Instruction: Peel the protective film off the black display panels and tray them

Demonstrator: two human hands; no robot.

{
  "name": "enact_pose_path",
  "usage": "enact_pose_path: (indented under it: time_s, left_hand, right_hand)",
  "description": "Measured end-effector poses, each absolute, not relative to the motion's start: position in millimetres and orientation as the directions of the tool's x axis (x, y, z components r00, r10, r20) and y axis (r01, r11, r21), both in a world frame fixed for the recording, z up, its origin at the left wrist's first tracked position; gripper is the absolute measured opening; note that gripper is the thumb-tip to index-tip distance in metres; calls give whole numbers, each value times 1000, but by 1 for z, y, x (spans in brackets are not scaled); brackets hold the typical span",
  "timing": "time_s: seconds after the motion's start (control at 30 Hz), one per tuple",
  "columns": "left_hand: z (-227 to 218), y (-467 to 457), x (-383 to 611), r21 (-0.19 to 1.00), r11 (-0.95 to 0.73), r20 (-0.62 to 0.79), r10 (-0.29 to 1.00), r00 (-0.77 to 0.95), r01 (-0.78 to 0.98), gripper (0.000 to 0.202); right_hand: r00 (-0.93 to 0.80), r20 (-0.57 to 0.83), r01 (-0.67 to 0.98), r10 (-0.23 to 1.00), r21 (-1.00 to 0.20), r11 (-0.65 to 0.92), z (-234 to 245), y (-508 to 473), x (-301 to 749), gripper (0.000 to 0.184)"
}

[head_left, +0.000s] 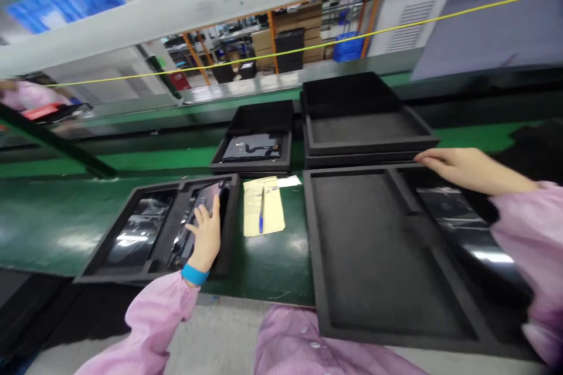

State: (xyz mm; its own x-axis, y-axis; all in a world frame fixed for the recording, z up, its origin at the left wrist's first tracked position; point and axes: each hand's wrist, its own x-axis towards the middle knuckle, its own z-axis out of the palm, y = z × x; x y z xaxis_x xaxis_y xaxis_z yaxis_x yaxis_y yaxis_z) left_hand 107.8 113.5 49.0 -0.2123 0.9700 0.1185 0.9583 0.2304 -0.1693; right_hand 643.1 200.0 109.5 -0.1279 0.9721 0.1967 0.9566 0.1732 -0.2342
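My left hand (206, 233) lies with fingers spread on a glossy black panel (199, 211) that sits tilted in the right pocket of a black foam tray (109, 272). The left pocket of that tray holds another bagged glossy panel (139, 228). My right hand (468, 167) rests flat, fingers stretched out, on the far edge of a large black foam tray (373, 246). The left pocket of this large tray is bare, and a shiny bagged panel (466, 222) lies in its right pocket. Both arms wear pink sleeves, the left with a blue wrist cuff.
A yellow paper slip (272, 211) with a blue pen (261, 214) lies on the green belt (53, 228) between the trays. Behind stand a small tray holding a part (255, 149) and stacked foam trays (360, 129). Another person's pink sleeve (30, 95) shows far left.
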Motion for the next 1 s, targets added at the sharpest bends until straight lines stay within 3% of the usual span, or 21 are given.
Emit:
enact_pose_path:
  time_s: [0.2,0.4,0.5,0.67,0.77,0.87,0.93,1.0]
  left_hand:
    - [18,137,96,35,233,64,970,-235,972,57]
    - [10,136,77,254,235,-32,972,-234,938,55]
    - [10,132,71,344,221,-54,975,-216,913,59]
    - [19,128,91,424,130,-39,991,-125,896,62]
    - [34,113,126,480,-32,36,999,17,877,57]
    - [54,91,181,552,-299,151,954,259,778,47]
    - [68,82,226,571,-495,223,861,457,654,46]
    - [80,79,271,547,-694,316,689,652,468,56]
  right_hand:
    - [-394,128,888,910,-201,413,83,187,633,36]
    - [-646,128,715,752,-242,656,75,142,643,27]
    - [-687,161,657,708,-277,701,63,118,645,27]
    - [-713,195,585,674,-365,724,50,117,639,45]
    - [-683,240,562,690,-432,706,73,122,642,52]
    - [-545,348,579,763,-503,642,122,121,648,64]
    - [-425,446,565,788,-550,616,160,121,644,71]
    - [-225,567,553,793,-595,583,192,123,627,68]
